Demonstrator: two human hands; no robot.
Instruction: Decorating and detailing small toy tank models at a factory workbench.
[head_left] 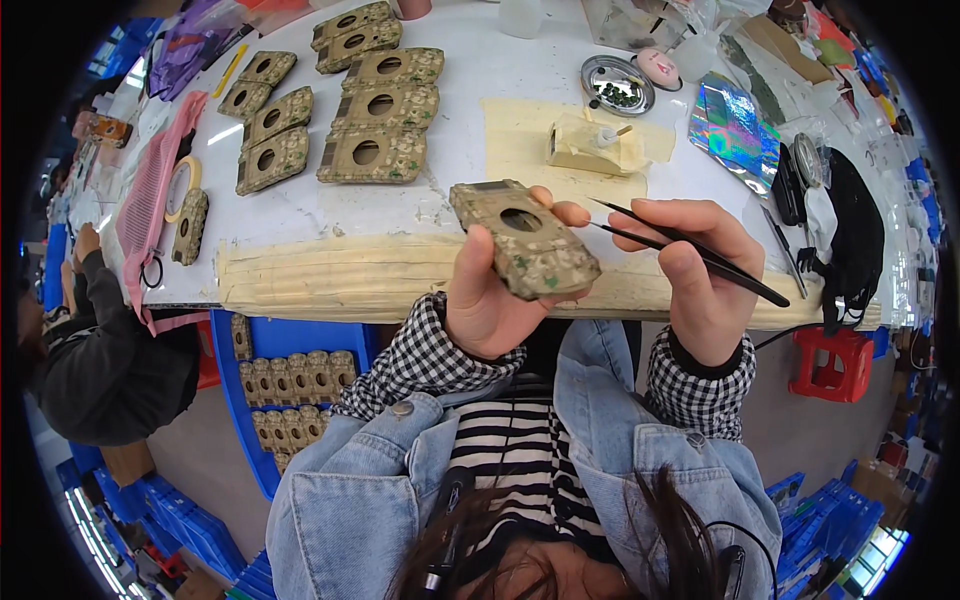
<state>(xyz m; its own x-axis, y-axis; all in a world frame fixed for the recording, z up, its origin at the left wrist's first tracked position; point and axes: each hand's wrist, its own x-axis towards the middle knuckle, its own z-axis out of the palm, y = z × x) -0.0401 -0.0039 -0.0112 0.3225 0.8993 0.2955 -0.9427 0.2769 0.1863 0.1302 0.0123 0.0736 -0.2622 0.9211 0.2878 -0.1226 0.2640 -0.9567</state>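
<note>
Currently the left hand [492,300] is closed around a camouflage-patterned shell [540,250], thumb on its near side, holding it tilted above the bench [455,105] near its front edge, with the shell's round opening facing up. Off at the shell's 3 o'clock, the right hand [708,270] pinches dark, slim tweezers [720,262] between thumb and fingers; their two tips stand apart, aimed toward 10 o'clock, just beside the shell. I cannot tell whether anything sits between the tips.

At 10 o'clock from the held shell, more camouflage shells [380,105] lie in rows. Toward 1 o'clock sits a tape-covered block [570,155], and beyond it a round metal dish [607,70] with small dark-green pieces [622,97]. A shiny iridescent sheet [735,130] lies at 2 o'clock, a black cloth [862,220] at 3. Below the bench, toward 8 o'clock, a blue tray [300,335] holds further shells, and a co-worker's dark sleeve [105,300] shows at 9 o'clock.
</note>
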